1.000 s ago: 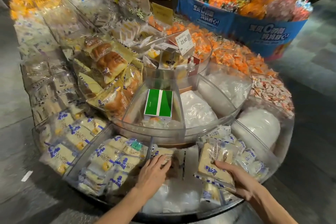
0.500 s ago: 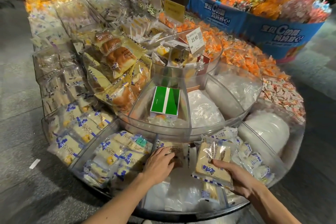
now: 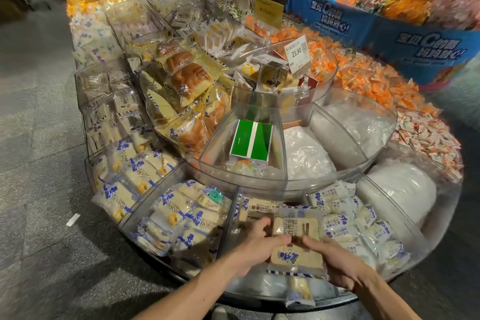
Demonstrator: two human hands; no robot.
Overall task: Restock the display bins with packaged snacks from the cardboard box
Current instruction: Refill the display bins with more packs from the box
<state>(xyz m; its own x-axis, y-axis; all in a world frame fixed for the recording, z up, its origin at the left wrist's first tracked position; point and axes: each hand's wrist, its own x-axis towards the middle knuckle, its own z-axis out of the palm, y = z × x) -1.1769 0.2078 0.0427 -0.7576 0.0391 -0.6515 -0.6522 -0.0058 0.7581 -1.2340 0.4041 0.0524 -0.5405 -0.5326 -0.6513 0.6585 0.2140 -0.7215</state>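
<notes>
Over the front display bin (image 3: 262,287), the left hand (image 3: 255,244) and right hand (image 3: 335,260) are gripping one packaged snack (image 3: 296,241) together, fingers curling around its opposite edges. The packet is hovering just above others lying in that compartment.

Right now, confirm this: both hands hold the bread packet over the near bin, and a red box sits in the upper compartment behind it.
Wrong colour: the head view shows the box is green with a white stripe, not red. The left hand and right hand do hold the bread packet over the near bin, box in the upper compartment behind.
</notes>
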